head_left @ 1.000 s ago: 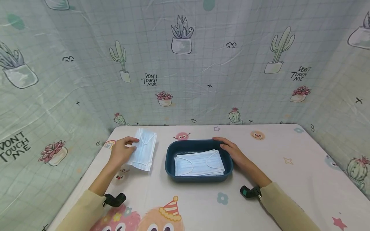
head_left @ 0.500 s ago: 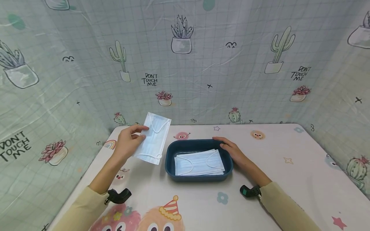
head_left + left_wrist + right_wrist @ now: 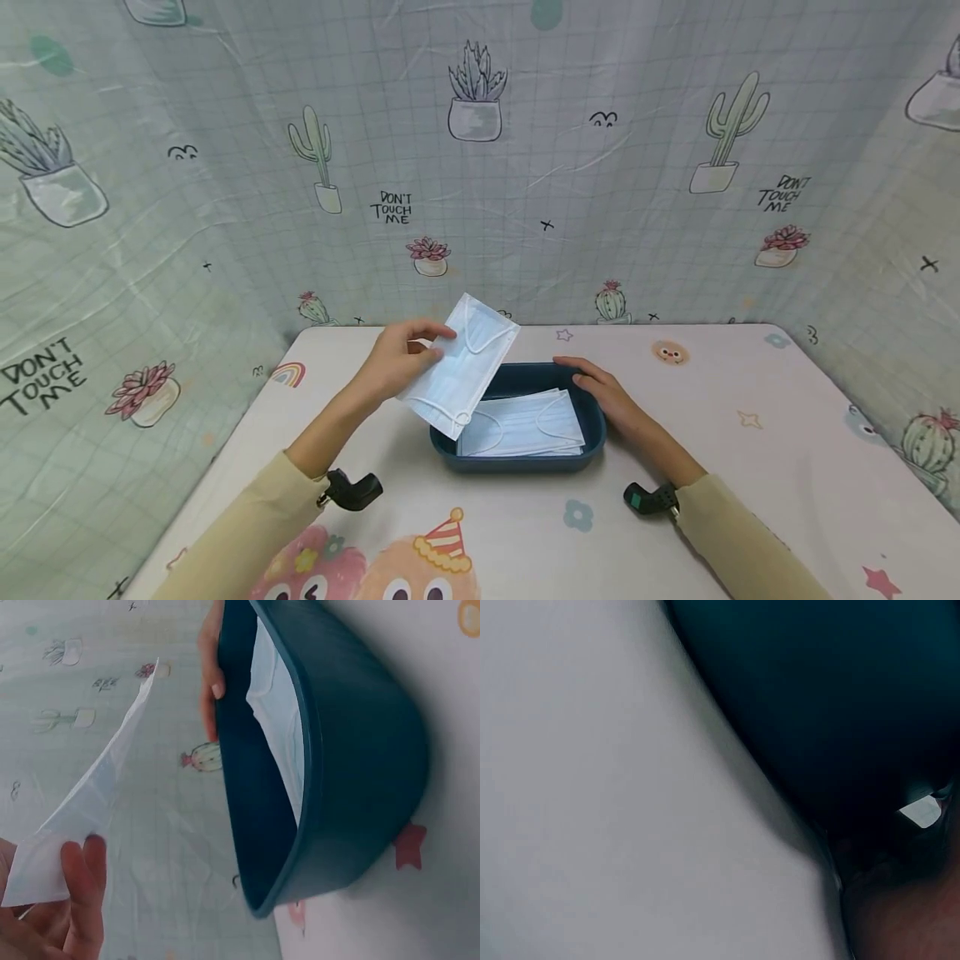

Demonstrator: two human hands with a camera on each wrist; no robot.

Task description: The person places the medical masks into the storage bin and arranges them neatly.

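My left hand (image 3: 396,364) pinches a pale blue disposable face mask (image 3: 472,354) by its left side, thumb and fingers at its edge. Tilted, with white ear loops showing, the mask overlaps the left part of a dark blue plastic bin (image 3: 517,465) in the head view. Seen from the left wrist, this same mask (image 3: 90,799) is nearly edge-on, apart from the bin (image 3: 367,757). Inside the bin lies a stack of similar masks (image 3: 521,425). My right hand (image 3: 611,402) holds the bin's back right corner, thumb inside the rim and fingers along the outside.
The bin stands on a white table (image 3: 675,533) printed with cartoon figures. A fabric backdrop (image 3: 540,167) with cactus drawings rises behind and on both sides. Black wrist cameras (image 3: 352,490) sit at both sleeve cuffs.
My left hand has lifted the mask off the left of the table and carried it right until it overlaps the bin. The right hand and the bin have stayed in place.
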